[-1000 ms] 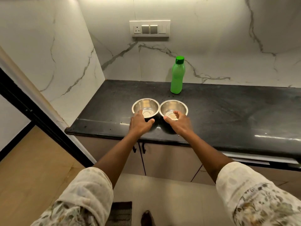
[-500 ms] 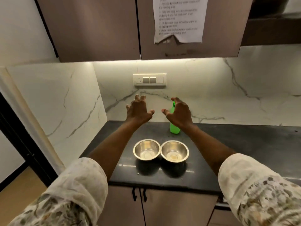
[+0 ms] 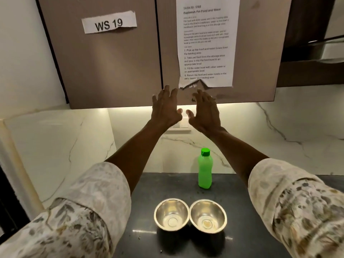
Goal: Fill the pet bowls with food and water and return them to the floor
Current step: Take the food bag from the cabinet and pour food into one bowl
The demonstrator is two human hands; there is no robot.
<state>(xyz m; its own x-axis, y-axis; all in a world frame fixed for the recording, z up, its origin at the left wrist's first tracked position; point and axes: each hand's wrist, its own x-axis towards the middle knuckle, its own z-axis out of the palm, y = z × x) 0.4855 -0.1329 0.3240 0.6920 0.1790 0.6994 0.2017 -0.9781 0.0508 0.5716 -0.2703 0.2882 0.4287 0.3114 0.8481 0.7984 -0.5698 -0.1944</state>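
Note:
Two empty steel bowls stand side by side, touching, on the dark counter (image 3: 242,211): the left bowl (image 3: 172,214) and the right bowl (image 3: 208,216). Behind them a green bottle (image 3: 205,169) with a green cap stands upright near the marble wall. My left hand (image 3: 165,107) and my right hand (image 3: 206,110) are raised high, palms facing each other, fingers spread, at the lower edge of the wall cabinet doors (image 3: 115,71). Neither hand holds anything.
A paper sheet with printed steps (image 3: 205,45) hangs on the right cabinet door, and a "WS 19" label (image 3: 108,22) is on the left door. A switch plate (image 3: 181,124) sits on the marble backsplash behind my hands. A dark doorframe runs along the left.
Both hands left the bowls on the counter and rose to the bottom edge of the wall cabinets. The view tilted upward with them. The bowls and bottle stayed put.

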